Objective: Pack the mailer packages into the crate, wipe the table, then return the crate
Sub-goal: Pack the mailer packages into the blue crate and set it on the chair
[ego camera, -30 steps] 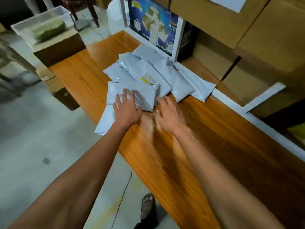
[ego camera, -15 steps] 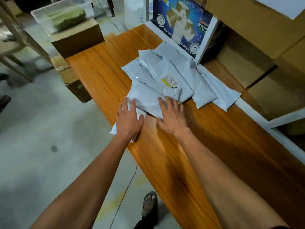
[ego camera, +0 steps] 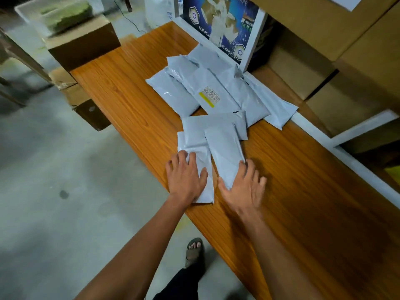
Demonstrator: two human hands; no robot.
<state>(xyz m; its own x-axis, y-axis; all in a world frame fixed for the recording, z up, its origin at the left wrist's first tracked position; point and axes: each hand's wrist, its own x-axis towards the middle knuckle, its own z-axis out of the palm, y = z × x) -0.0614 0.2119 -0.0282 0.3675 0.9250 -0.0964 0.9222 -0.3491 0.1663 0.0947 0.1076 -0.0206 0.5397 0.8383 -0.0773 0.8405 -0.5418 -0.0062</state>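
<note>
Wooden desk point(ego camera: 303, 191), grey mailers piled at the far end.
Left hand point(ego camera: 186, 176) and right hand point(ego camera: 244, 185) lie flat on two near mailers point(ego camera: 225, 148), neither grip closed; the box point(ego camera: 218, 22) behind reads "TAPE".

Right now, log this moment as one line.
left hand: flat on near mailer | right hand: touching adjacent mailer | mailer pile: on table | crate: unseen

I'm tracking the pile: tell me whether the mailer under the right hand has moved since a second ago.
Yes. That mailer has slid along the table toward the person, away from the labelled mailer it lay against.
</note>
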